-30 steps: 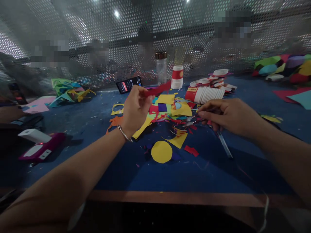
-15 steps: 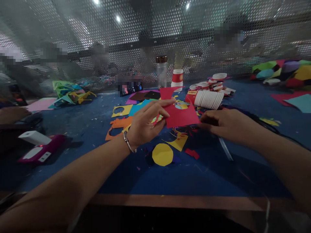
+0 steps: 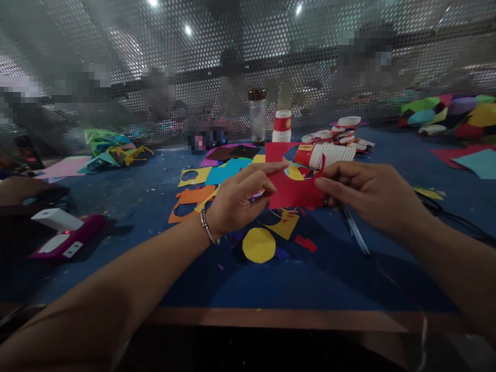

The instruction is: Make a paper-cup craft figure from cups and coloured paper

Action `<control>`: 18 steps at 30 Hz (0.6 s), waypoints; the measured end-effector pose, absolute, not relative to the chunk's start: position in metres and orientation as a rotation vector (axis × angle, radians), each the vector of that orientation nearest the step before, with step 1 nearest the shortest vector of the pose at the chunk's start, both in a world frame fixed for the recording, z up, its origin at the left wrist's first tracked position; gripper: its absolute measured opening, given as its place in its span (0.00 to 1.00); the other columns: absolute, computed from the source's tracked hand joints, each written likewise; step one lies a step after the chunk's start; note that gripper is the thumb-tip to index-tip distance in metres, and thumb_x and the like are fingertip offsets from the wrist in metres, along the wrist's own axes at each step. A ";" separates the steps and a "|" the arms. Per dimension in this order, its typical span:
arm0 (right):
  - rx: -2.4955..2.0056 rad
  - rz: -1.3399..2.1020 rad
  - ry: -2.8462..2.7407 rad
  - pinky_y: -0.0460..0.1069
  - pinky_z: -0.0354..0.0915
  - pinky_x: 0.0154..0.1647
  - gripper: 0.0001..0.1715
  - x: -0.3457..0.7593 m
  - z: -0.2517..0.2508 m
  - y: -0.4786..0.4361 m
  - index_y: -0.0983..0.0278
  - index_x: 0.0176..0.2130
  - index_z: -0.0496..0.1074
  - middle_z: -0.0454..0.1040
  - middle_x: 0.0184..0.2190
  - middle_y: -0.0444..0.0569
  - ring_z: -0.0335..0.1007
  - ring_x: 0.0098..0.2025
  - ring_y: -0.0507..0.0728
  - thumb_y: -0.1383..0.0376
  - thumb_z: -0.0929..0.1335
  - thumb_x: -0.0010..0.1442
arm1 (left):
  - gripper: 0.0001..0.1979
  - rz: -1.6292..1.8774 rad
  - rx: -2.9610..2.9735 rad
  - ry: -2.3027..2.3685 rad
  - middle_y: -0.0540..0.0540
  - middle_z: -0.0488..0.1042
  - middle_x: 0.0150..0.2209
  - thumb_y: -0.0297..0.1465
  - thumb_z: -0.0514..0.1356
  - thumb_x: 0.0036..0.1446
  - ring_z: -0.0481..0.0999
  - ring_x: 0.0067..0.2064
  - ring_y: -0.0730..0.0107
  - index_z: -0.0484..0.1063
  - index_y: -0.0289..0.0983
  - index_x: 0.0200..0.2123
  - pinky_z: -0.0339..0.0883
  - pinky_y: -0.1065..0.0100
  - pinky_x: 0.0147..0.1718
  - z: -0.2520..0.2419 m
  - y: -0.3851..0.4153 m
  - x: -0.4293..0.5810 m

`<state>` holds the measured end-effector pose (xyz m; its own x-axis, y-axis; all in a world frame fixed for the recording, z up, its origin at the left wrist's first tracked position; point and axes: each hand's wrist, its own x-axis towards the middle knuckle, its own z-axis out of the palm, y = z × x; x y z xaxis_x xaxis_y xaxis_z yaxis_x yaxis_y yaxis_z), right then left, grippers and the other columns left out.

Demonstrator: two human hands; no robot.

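A red sheet of paper [image 3: 296, 194] with a large rounded cut-out is held up over the table between my two hands. My left hand [image 3: 242, 199], a silver bracelet at its wrist, is closed on the sheet's left edge, index finger stretched along it. My right hand [image 3: 368, 194] pinches the right edge between thumb and fingers. Below the sheet lies a yellow paper disc [image 3: 259, 245], beside a yellow paper scrap [image 3: 285, 225] and a small red scrap [image 3: 306, 243]. A clear glue stick or similar translucent rod [image 3: 358, 233] lies under my right hand.
Cut yellow paper [image 3: 185, 177], orange paper [image 3: 194, 195] and blue paper [image 3: 227, 171] lie left of centre. Behind stand a glass bottle [image 3: 257, 119] and paper cups [image 3: 282, 126]; another cup stack [image 3: 335, 156] lies sideways. A purple power strip [image 3: 73, 243] sits at left.
My right hand has moved up and taken hold of the red sheet's right edge. The sheet has shifted slightly right and turned; my left hand still holds it.
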<state>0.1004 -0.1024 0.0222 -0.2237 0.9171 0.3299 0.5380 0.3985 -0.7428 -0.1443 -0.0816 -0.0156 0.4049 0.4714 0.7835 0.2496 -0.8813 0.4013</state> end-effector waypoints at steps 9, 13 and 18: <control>-1.244 0.641 -1.676 0.48 0.65 0.19 0.25 0.097 0.015 -0.100 0.59 0.27 0.73 0.72 0.18 0.42 0.68 0.18 0.52 0.43 0.75 0.56 | 0.19 0.992 1.215 0.724 0.43 0.80 0.41 0.43 0.72 0.56 0.85 0.39 0.60 0.70 0.39 0.42 0.80 0.63 0.36 -0.003 -0.090 -0.122; -1.232 0.755 -1.660 0.47 0.64 0.18 0.26 0.094 0.012 -0.099 0.59 0.27 0.74 0.72 0.18 0.42 0.67 0.18 0.52 0.41 0.76 0.53 | 0.23 0.959 1.031 0.764 0.45 0.82 0.39 0.24 0.74 0.50 0.84 0.37 0.67 0.68 0.38 0.45 0.78 0.67 0.36 -0.006 -0.087 -0.120; -1.274 0.771 -1.794 0.49 0.65 0.22 0.22 0.097 0.008 -0.093 0.60 0.31 0.75 0.76 0.23 0.45 0.69 0.21 0.52 0.45 0.75 0.56 | 0.27 1.272 1.036 0.893 0.54 0.78 0.30 0.17 0.71 0.48 0.80 0.30 0.74 0.66 0.39 0.48 0.76 0.70 0.34 -0.009 -0.074 -0.127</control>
